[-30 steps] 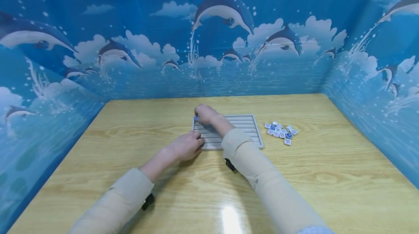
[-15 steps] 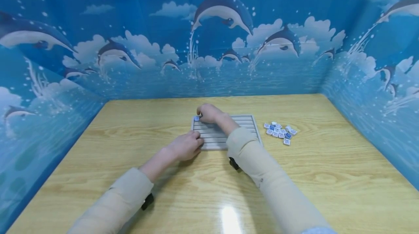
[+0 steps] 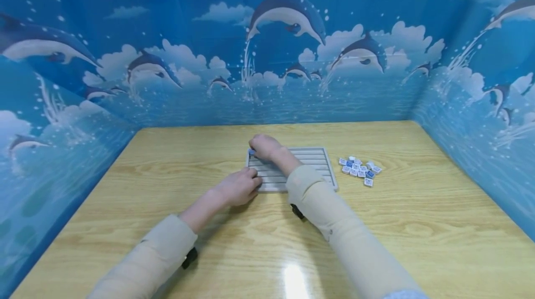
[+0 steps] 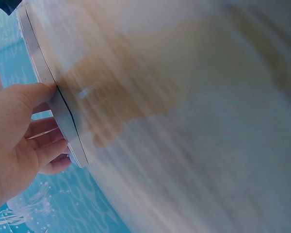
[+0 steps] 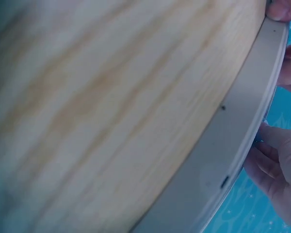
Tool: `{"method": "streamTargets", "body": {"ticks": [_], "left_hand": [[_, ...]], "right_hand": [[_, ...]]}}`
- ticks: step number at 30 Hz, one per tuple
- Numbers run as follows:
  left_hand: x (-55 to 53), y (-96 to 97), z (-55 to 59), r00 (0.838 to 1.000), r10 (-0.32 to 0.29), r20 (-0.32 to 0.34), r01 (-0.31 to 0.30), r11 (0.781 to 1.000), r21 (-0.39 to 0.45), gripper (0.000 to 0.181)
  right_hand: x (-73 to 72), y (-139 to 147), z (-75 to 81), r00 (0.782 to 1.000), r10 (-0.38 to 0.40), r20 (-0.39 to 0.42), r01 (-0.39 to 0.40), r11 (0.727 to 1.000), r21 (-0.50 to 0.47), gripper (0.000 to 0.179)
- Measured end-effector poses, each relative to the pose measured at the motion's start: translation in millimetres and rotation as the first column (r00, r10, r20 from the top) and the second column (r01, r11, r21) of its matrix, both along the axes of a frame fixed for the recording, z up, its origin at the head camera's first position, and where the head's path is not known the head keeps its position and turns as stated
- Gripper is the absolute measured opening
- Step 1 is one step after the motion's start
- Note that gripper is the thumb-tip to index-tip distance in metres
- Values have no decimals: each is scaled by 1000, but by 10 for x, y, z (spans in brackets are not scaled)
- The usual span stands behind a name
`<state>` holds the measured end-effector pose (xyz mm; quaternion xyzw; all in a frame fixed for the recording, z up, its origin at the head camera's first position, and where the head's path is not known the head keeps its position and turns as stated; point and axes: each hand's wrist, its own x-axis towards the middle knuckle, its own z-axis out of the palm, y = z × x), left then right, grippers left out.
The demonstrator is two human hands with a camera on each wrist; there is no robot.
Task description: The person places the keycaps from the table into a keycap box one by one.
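A grey slatted tray (image 3: 311,162) lies on the table, with several parallel grooves across it. My left hand (image 3: 238,186) grips its near left corner; in the left wrist view the thumb (image 4: 39,92) is on the tray's side and the fingers curl at the rim. At the far left corner, my right hand (image 3: 264,146) holds a small blue tile (image 3: 251,152) that partly shows past the fingers. In the right wrist view, the right thumb and fingers (image 5: 269,165) come together at the tray's edge, with a bit of blue between them.
Right of the tray lies a loose cluster of small white and blue printed tiles (image 3: 355,167). Everything stands on a wood-grain table (image 3: 234,252). Blue curtains (image 3: 188,90) with dolphins enclose the back and sides.
My right hand shifted slightly right, uncovering the blue tile at the corner, then came back left over it. My left hand stayed on the tray; the tile cluster looks the same.
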<state>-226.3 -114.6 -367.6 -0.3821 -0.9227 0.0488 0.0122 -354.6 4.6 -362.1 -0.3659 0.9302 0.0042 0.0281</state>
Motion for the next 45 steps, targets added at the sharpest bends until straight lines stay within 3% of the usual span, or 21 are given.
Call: {"method": "streamTargets", "body": {"ticks": [11,22,36,45], "left_hand": [[-1,5,-21,1000,10,-7,-10,1000,13,20],[-11,1,-33,1000,-10,-21,11,999,39,17],[6,12,15,1000,27,13,-27,1000,13,17],[13,28,4,999,45,29,-46,998,34,21]], "right_hand": [[1,-2,26,1000,4,16,-4,1000,15,13],[13,-31,67,997,-56,60,60,996,-68,25],[4,-13,53,993,-67,95,74,995,-69,11],[32,312,244,979,-99,177,117,988,-96,34]]}}
